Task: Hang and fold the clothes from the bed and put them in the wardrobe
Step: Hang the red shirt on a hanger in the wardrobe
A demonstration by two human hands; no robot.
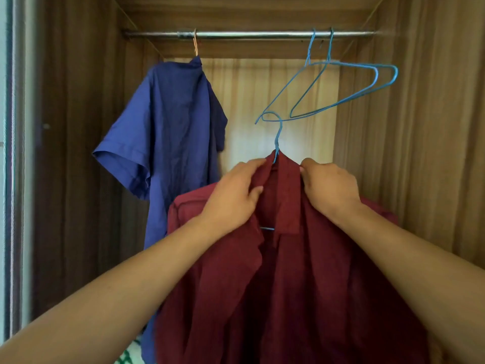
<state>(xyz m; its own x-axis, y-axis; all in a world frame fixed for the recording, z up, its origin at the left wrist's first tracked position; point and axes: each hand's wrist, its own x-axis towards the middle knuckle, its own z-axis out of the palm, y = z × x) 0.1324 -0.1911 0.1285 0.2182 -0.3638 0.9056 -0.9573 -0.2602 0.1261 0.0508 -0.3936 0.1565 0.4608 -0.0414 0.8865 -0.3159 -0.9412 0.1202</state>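
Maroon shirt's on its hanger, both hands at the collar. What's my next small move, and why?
Probably raise the maroon shirt until its hanger hook clears the rod, then hook it between the blue shirt and the two empty hangers. The hanger hook sits well below the rod, and left hand and right hand grip the collar.

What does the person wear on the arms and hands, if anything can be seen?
Nothing worn shows. The left forearm and right forearm are bare to the frame edge, no sleeve in view. The left hand and right hand have no glove, and no ring, watch or bracelet is visible.
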